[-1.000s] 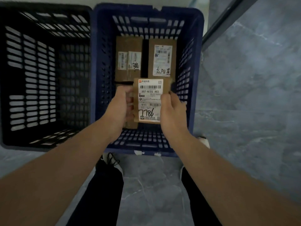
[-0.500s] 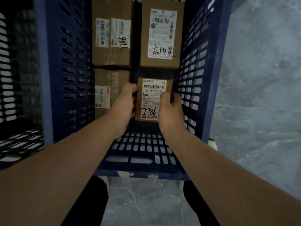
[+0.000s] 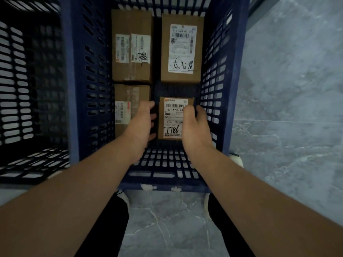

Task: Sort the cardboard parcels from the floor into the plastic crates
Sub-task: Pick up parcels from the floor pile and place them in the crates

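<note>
You've only got the one view here, a wide-angle camera on your head, tilted steeply down and forward. It sits close over the blue crate (image 3: 74, 89), looking right down inside to its bottom. The black crate (image 3: 27, 101) gets cut off at the left edge, and grey marble floor (image 3: 289, 108) fills the right side.

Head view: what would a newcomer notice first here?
Both hands reach down into the blue crate, the left hand and right hand flanking a small parcel marked 7786 at its near right. Three more cardboard parcels already lie inside, the largest label on the far right parcel. A black crate stands beside it on the left, with no parcels visible inside.
</note>
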